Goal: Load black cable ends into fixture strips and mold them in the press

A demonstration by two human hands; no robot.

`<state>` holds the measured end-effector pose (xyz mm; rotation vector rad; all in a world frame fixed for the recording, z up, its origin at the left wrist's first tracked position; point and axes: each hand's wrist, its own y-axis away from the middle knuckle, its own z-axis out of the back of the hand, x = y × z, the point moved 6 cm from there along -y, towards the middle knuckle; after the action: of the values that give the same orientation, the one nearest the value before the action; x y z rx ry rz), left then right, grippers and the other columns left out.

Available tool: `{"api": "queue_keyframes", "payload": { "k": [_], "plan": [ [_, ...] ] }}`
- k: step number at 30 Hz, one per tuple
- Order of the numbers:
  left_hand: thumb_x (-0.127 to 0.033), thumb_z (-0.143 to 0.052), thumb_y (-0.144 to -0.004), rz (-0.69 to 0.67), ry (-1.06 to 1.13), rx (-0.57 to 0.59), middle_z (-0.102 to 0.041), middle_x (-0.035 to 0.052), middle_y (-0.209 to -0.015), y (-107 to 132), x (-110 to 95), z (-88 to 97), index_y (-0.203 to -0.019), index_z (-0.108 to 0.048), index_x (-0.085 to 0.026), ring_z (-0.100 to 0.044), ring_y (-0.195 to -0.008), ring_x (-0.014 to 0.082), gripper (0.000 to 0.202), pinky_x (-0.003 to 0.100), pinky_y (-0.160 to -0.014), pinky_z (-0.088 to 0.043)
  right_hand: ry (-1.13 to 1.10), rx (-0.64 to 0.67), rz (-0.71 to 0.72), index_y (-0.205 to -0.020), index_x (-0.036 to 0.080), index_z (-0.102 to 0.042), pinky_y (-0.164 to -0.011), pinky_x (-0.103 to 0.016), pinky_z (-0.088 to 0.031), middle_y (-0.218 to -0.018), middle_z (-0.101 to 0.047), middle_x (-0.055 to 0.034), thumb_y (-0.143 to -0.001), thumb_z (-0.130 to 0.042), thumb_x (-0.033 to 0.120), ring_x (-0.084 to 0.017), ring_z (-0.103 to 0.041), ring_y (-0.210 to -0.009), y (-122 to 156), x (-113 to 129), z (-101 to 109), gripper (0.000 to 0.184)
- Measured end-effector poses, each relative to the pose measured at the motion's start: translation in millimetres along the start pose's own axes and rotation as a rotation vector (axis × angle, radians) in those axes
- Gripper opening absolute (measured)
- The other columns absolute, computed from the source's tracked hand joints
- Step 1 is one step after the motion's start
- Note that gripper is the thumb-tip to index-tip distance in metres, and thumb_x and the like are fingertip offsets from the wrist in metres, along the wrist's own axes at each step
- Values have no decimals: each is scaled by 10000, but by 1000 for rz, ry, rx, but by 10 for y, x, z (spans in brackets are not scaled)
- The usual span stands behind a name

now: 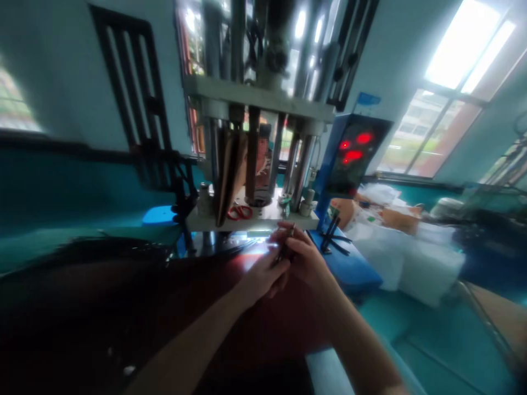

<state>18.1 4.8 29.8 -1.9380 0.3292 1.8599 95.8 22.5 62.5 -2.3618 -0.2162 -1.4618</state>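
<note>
My left hand (pixel 265 272) and my right hand (pixel 302 253) meet in front of the press machine (pixel 259 97), at the near edge of its lower plate (pixel 267 220). Both are closed, fingers bent around a small dark, slim piece (pixel 284 251) whose kind I cannot make out through the blur. A lit area of the machine glows just behind my fingers. Beneath my hands spreads a dark reddish work surface (pixel 247 307). Red-handled scissors (pixel 240 213) lie on the plate, a little beyond my hands and to the left.
A blue control box (pixel 358 153) with red lit displays stands right of the press. Black tools (pixel 334 238) stick up from a blue ledge (pixel 362 269). White sacks (pixel 411 258) and cardboard are heaped farther right. A blue stool seat (pixel 160 215) shows at left. Behind the columns is another person.
</note>
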Motion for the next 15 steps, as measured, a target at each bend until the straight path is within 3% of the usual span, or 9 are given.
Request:
{"api": "queue_keyframes", "payload": {
  "k": [3, 7, 11, 15],
  "plan": [
    [-454, -459, -829, 40, 14, -39, -447, -83, -461, -43, 203, -109, -932, -496, -155, -307, -295, 41, 319, 154, -297, -173, 59, -153, 126, -906, 206, -668, -728, -319, -499, -792, -696, -29, -708, -664, 304, -184, -643, -782, 52, 147, 312, 220],
    [-496, -404, -844, 63, 28, -105, -505, -33, -515, -95, 424, -117, -774, -520, -142, -399, -356, 56, 378, 167, -338, -266, 307, -282, 211, -893, 210, -706, -870, -366, -462, -870, -716, -43, -751, -640, 311, -201, -644, -877, 163, 135, 554, 186],
    [-486, -400, -847, 44, 27, -55, -493, -27, -492, -185, 437, -187, -684, -504, -143, -431, -368, 68, 394, 183, -369, -311, 488, -226, 231, -924, 244, -721, -987, -384, -387, -1119, -665, -43, -774, -620, 323, -222, -566, -1097, 283, 16, 614, 198],
    [-445, -477, -813, 57, 38, -7, -504, -41, -520, -244, 467, -250, -739, -504, -154, -433, -364, 70, 301, 187, -356, -307, 366, -213, 139, -935, 248, -719, -949, -389, -417, -1156, -646, -46, -745, -644, 335, -239, -568, -1093, 335, -113, 782, 222]
  ]
}}
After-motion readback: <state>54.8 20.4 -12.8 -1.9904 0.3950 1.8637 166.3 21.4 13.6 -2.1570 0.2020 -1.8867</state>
